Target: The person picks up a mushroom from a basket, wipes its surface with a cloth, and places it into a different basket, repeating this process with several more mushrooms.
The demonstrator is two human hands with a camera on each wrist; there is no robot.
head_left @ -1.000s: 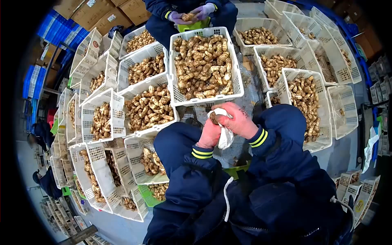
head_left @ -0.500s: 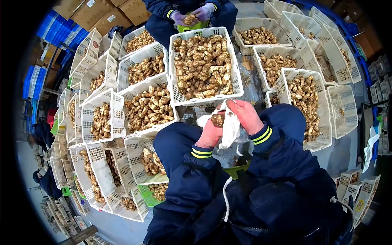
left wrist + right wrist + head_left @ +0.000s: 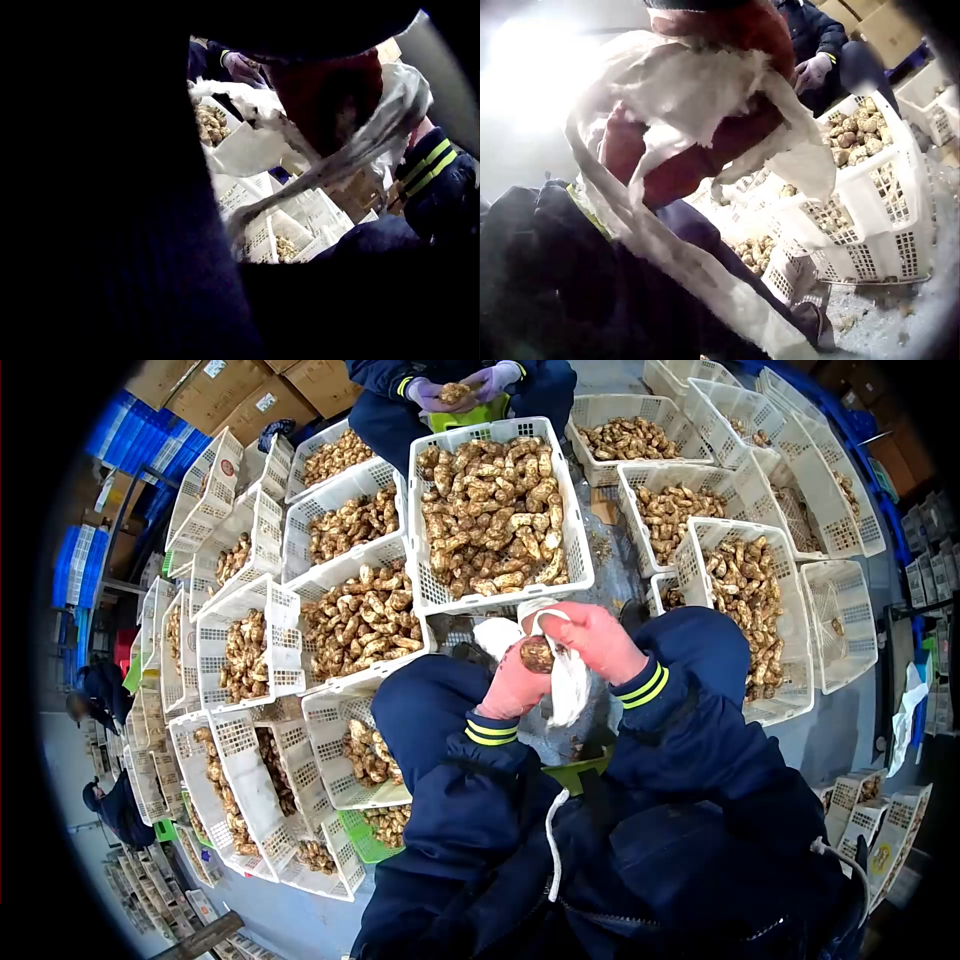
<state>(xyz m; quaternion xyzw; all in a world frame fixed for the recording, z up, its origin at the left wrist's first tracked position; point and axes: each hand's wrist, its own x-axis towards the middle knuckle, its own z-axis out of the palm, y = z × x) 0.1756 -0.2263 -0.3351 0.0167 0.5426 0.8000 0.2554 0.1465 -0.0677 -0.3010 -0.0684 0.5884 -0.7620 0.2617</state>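
Note:
In the head view, my left hand (image 3: pixel 512 688), in a pink glove, grips a brown mushroom (image 3: pixel 537 654) with its rounded dark end facing up. My right hand (image 3: pixel 600 642), gloved alike, pinches a crumpled white cloth (image 3: pixel 569 692) right beside the mushroom. One end of the cloth hangs down between the hands, and another part spreads out behind the left hand. Frayed edges and holes show in the cloth (image 3: pixel 682 90) in the right wrist view. A strip of the cloth (image 3: pixel 337 165) crosses the left wrist view, which is mostly dark.
A white perforated crate (image 3: pixel 425 595) heaped with mushrooms stands just beyond my hands. More crates of mushrooms flank my knees, such as one at the right (image 3: pixel 795 660) and one at the left (image 3: pixel 290 585). Opposite, a person in purple gloves (image 3: pixel 490 380) holds a mushroom.
The cloth was bunched around the mushroom between both hands. The right hand has drawn it off the mushroom's end and now holds it to the right, while the left hand keeps the mushroom.

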